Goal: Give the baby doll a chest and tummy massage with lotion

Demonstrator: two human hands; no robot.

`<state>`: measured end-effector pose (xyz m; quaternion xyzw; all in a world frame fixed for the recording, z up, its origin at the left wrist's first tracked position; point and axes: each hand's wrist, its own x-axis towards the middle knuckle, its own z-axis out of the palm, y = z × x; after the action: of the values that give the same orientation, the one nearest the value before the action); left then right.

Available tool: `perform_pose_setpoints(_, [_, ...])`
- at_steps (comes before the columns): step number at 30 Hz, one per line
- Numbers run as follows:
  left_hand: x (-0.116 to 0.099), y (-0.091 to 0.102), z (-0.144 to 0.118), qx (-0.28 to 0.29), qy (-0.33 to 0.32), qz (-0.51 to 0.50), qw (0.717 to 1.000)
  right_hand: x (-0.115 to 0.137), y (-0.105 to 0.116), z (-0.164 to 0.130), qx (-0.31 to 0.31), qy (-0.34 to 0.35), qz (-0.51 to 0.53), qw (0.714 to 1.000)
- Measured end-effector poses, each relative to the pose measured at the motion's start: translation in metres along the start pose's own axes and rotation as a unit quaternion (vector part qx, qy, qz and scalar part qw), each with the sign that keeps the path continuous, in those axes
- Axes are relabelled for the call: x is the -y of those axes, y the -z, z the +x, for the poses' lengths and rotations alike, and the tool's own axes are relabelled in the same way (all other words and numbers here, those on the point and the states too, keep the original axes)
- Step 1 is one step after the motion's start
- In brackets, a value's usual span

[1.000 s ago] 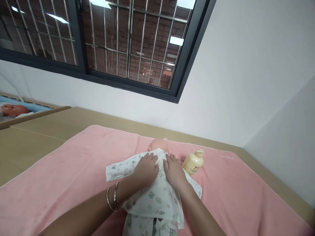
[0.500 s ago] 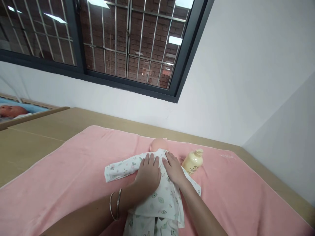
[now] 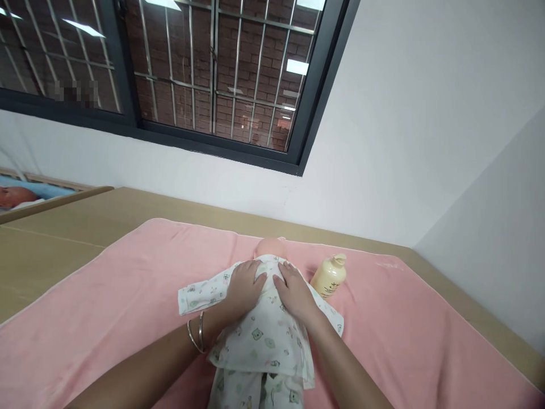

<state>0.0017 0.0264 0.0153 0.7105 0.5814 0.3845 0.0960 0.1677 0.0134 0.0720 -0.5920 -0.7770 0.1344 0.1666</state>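
A baby doll (image 3: 269, 247) lies on a pink towel (image 3: 128, 278), dressed in a white printed garment (image 3: 266, 341). My left hand (image 3: 243, 288), with two bangles on the wrist, lies flat on the doll's upper chest by the left sleeve. My right hand (image 3: 293, 292) lies flat on the chest beside it, fingers spread toward the doll's neck. Both palms press on the cloth without gripping it. A cream pump bottle (image 3: 328, 276) lies on the towel just right of my right hand.
The towel covers a tan wooden table (image 3: 63, 227) that meets a white wall (image 3: 383, 142) under a barred window (image 3: 204, 74). At the far left another doll (image 3: 15, 197) lies on a blue pad in a wooden cot.
Both hands slid slightly up and apart across the doll's chest, and the left hand moved toward the sleeve. The view shifted a little to the right.
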Motion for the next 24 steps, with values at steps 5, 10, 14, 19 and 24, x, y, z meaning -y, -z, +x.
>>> perform_pose_setpoints(5, [0.002,-0.007,-0.004,-0.054,0.021,-0.021,0.998,-0.002,0.002,-0.002,-0.080,0.004,-0.002,0.997])
perform_pose_setpoints(10, [0.005,-0.009,-0.005,-0.080,0.028,-0.047,0.995,0.015,-0.012,-0.013,-0.142,0.081,0.000,0.987])
perform_pose_setpoints(14, [0.005,-0.009,-0.006,-0.070,0.009,-0.050,0.996,0.016,-0.019,-0.012,-0.069,0.072,0.011,0.995])
perform_pose_setpoints(19, [0.004,-0.008,-0.006,-0.060,0.011,-0.050,0.997,0.014,-0.007,-0.015,-0.147,0.073,0.047,0.985])
perform_pose_setpoints(24, [0.003,-0.005,-0.004,-0.046,0.017,-0.045,0.998,0.015,-0.014,-0.012,-0.100,0.063,0.031,0.993])
